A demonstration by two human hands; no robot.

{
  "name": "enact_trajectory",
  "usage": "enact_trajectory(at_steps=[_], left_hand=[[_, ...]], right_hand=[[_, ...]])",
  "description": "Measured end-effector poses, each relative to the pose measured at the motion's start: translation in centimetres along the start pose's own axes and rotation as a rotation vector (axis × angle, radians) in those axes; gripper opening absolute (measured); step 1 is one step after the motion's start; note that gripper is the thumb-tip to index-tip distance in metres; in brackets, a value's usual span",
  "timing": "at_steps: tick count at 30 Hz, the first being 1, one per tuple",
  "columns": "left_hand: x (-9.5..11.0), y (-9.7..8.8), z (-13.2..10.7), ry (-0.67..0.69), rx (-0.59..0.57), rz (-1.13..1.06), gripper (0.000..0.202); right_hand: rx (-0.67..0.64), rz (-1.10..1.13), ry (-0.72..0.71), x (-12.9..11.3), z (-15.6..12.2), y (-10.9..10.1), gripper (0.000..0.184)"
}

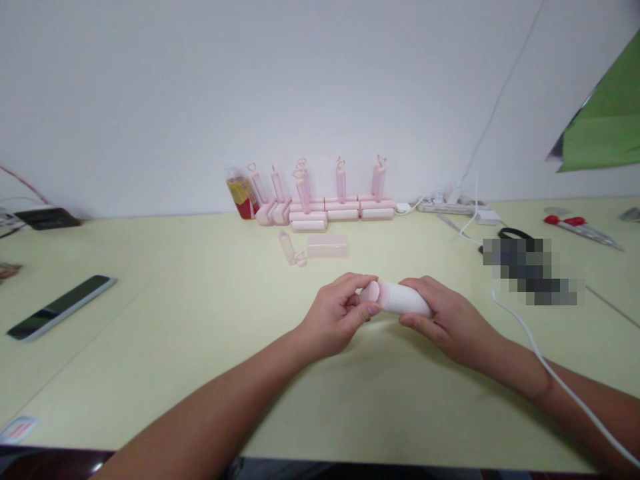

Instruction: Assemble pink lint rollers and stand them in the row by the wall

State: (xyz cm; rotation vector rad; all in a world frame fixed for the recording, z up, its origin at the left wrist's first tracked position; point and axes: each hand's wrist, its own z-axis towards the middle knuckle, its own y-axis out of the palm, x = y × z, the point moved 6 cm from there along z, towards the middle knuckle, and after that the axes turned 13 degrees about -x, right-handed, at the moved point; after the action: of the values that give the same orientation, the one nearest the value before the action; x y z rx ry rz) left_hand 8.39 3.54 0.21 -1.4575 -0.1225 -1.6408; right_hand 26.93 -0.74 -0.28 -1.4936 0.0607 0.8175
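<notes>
A pale pink roller cylinder [403, 298] lies sideways just above the pale yellow table [200, 347], held between both hands. My right hand [447, 319] wraps around its body from the right. My left hand [336, 315] pinches the round pink end cap [370, 292] with thumb and forefinger. Beyond the hands, a loose pink handle [289, 248] and a translucent pink cover [327, 246] lie flat on the table.
Several assembled pink rollers [330, 200] stand in a row against the white wall, beside a red-and-yellow packet [242, 195]. A phone [60, 307] lies at the left. A power strip [453, 203], white cable [550, 367], red-handled tool [580, 227] and green sheet [605, 127] are at the right.
</notes>
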Motion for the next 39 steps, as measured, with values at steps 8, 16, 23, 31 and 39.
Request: enact_trajectory(at_steps=[8, 16, 23, 31, 39], left_hand=[[-0.12, 0.0, 0.02, 0.034, 0.006, -0.003, 0.036], [-0.09, 0.05, 0.01, 0.019, 0.003, -0.002, 0.037], [-0.01, 0.13, 0.0, 0.019, -0.015, 0.015, 0.036], [0.13, 0.15, 0.0, 0.003, -0.004, -0.012, 0.037], [-0.29, 0.41, 0.18, -0.022, -0.042, -0.088, 0.038]], right_hand=[[-0.004, -0.003, 0.002, -0.18, -0.07, 0.04, 0.038], [-0.005, -0.006, 0.02, -0.06, -0.06, 0.08, 0.039], [-0.02, 0.027, 0.038, 0.03, -0.1, 0.24, 0.043], [-0.016, 0.032, 0.043, 0.34, -0.08, 0.35, 0.042], [-0.089, 0.117, 0.089, 0.15, 0.08, 0.51, 0.043]])
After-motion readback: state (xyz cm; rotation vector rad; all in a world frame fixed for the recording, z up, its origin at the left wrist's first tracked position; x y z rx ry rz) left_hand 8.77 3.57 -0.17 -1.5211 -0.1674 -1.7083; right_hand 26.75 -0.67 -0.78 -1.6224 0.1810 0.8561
